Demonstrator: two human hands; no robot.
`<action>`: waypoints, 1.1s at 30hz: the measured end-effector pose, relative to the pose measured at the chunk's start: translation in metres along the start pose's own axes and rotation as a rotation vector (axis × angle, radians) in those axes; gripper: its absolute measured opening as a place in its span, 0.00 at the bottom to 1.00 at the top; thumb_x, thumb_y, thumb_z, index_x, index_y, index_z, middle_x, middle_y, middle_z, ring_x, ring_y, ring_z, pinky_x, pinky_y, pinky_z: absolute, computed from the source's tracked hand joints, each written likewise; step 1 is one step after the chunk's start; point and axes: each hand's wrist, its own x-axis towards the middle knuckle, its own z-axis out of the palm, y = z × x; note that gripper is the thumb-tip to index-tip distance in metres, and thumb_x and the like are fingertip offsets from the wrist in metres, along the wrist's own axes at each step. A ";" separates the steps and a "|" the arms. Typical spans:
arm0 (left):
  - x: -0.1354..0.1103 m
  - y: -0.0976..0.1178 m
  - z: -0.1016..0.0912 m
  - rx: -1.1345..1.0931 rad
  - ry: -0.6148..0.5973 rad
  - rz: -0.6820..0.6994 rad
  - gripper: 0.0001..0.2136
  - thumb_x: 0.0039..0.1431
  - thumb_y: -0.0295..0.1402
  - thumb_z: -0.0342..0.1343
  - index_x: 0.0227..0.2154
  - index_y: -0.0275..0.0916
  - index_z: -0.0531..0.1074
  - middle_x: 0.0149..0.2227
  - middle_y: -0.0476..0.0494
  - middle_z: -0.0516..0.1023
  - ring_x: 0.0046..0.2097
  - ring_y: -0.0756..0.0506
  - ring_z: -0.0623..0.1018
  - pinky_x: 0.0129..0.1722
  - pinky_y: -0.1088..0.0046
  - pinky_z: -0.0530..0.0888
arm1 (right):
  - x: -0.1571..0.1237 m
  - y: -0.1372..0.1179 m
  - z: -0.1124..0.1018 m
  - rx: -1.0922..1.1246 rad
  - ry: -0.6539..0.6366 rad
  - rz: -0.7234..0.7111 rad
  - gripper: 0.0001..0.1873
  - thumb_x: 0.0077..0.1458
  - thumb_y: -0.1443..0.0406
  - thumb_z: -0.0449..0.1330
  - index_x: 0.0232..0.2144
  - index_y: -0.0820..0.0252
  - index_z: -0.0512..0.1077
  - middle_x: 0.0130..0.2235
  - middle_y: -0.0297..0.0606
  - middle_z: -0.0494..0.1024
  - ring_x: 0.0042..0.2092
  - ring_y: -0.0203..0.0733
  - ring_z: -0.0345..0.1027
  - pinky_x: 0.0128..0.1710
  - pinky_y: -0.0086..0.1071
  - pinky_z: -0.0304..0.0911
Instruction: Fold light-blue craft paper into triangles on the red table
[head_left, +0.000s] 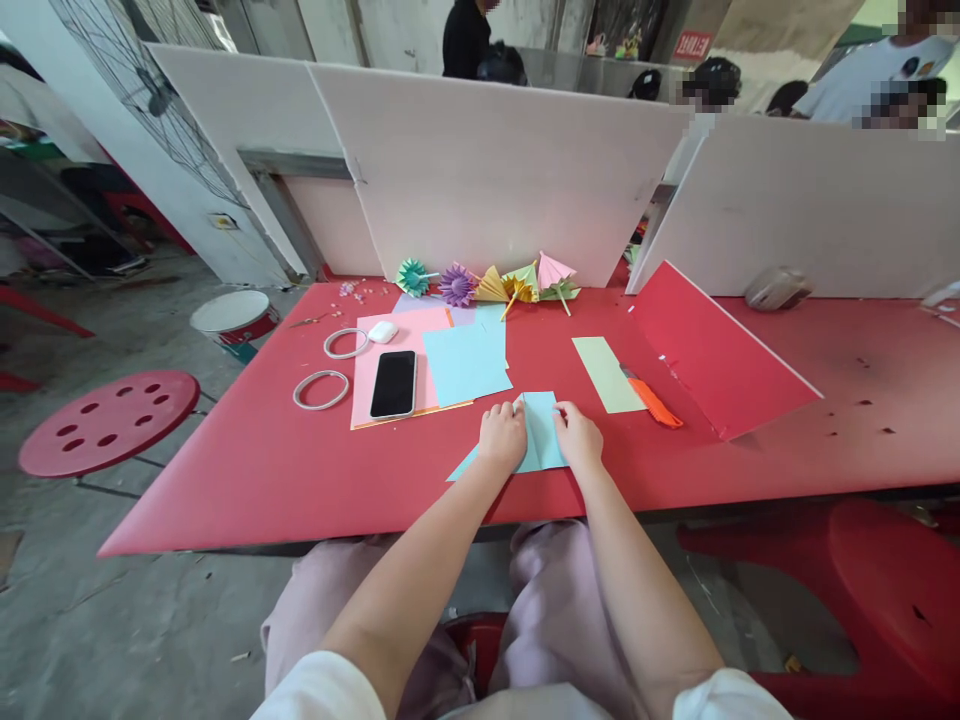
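A light blue sheet of paper with creases lies close to the table's front edge, between my two hands. My left hand, its fingers curled, presses on the sheet's left part; a blue corner sticks out beneath that wrist. At the opposite edge, my right hand pinches the paper between thumb and fingers. Beyond my left hand are more blue sheets overlapping pink paper, with a phone on the pink. To the right, an orange utility knife touches a pale green paper strip.
Two tape rolls and a white earbud case are at the left. Several folded paper umbrellas line the back by a white partition. A red folded board stands tilted at right. Stools flank the red table.
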 end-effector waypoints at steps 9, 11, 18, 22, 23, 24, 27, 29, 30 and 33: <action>-0.025 0.002 0.003 -0.008 0.059 0.078 0.21 0.60 0.27 0.39 0.56 0.31 0.57 0.58 0.36 0.60 0.59 0.42 0.58 0.56 0.63 0.55 | 0.001 0.003 -0.002 0.036 0.013 -0.023 0.15 0.57 0.60 0.48 0.42 0.51 0.71 0.39 0.36 0.77 0.38 0.40 0.69 0.30 0.28 0.57; -0.024 0.001 0.007 -0.015 0.044 0.104 0.22 0.59 0.28 0.39 0.57 0.30 0.55 0.60 0.38 0.57 0.62 0.44 0.54 0.59 0.64 0.51 | 0.002 0.004 -0.003 0.038 0.015 -0.025 0.14 0.57 0.59 0.48 0.41 0.52 0.71 0.39 0.36 0.77 0.38 0.40 0.69 0.29 0.28 0.56; -0.021 0.002 0.012 -0.041 0.016 0.084 0.24 0.60 0.29 0.36 0.59 0.27 0.51 0.62 0.37 0.51 0.63 0.44 0.50 0.61 0.63 0.47 | 0.001 0.005 0.000 -0.012 0.041 -0.035 0.16 0.58 0.60 0.46 0.40 0.52 0.72 0.36 0.36 0.78 0.37 0.40 0.69 0.29 0.28 0.55; -0.021 0.002 0.010 -0.048 0.005 0.081 0.24 0.59 0.29 0.36 0.59 0.28 0.52 0.62 0.37 0.51 0.63 0.45 0.50 0.61 0.63 0.49 | 0.000 0.003 0.002 -0.048 0.053 -0.039 0.16 0.59 0.61 0.45 0.43 0.53 0.70 0.37 0.38 0.78 0.37 0.40 0.69 0.30 0.28 0.55; -0.021 0.002 0.009 -0.049 0.004 0.078 0.24 0.60 0.29 0.36 0.59 0.29 0.52 0.62 0.37 0.51 0.63 0.45 0.51 0.60 0.63 0.50 | -0.001 0.003 0.003 -0.056 0.054 -0.040 0.16 0.59 0.61 0.45 0.44 0.53 0.70 0.37 0.38 0.78 0.37 0.40 0.69 0.31 0.29 0.56; -0.021 0.002 0.009 -0.051 0.004 0.076 0.24 0.60 0.29 0.36 0.59 0.29 0.52 0.62 0.37 0.52 0.63 0.45 0.51 0.60 0.63 0.50 | -0.001 0.002 0.003 -0.063 0.055 -0.041 0.16 0.59 0.62 0.45 0.44 0.53 0.69 0.38 0.39 0.78 0.37 0.40 0.70 0.31 0.29 0.56; -0.020 0.002 0.010 -0.058 0.010 0.070 0.23 0.61 0.29 0.34 0.59 0.29 0.53 0.62 0.38 0.52 0.63 0.45 0.51 0.61 0.63 0.49 | -0.001 0.002 0.005 -0.080 0.057 -0.049 0.16 0.59 0.63 0.45 0.45 0.52 0.69 0.39 0.39 0.77 0.38 0.41 0.70 0.32 0.29 0.56; -0.020 0.002 0.012 -0.063 0.016 0.066 0.23 0.61 0.29 0.34 0.59 0.29 0.53 0.62 0.39 0.51 0.63 0.45 0.51 0.61 0.63 0.48 | -0.001 0.002 0.005 -0.088 0.059 -0.052 0.16 0.59 0.63 0.44 0.45 0.51 0.69 0.40 0.38 0.77 0.39 0.41 0.69 0.32 0.29 0.57; -0.020 0.002 0.013 -0.064 0.018 0.065 0.23 0.61 0.29 0.34 0.59 0.29 0.52 0.62 0.39 0.51 0.63 0.45 0.50 0.61 0.63 0.48 | -0.002 0.002 0.006 -0.090 0.059 -0.053 0.16 0.59 0.63 0.44 0.45 0.51 0.69 0.40 0.38 0.77 0.39 0.41 0.69 0.32 0.29 0.57; -0.020 0.002 0.014 -0.063 0.019 0.061 0.23 0.61 0.29 0.34 0.59 0.28 0.52 0.62 0.39 0.51 0.63 0.45 0.50 0.61 0.64 0.48 | -0.002 0.002 0.006 -0.092 0.058 -0.051 0.16 0.59 0.63 0.44 0.44 0.51 0.69 0.40 0.37 0.77 0.38 0.41 0.69 0.32 0.29 0.56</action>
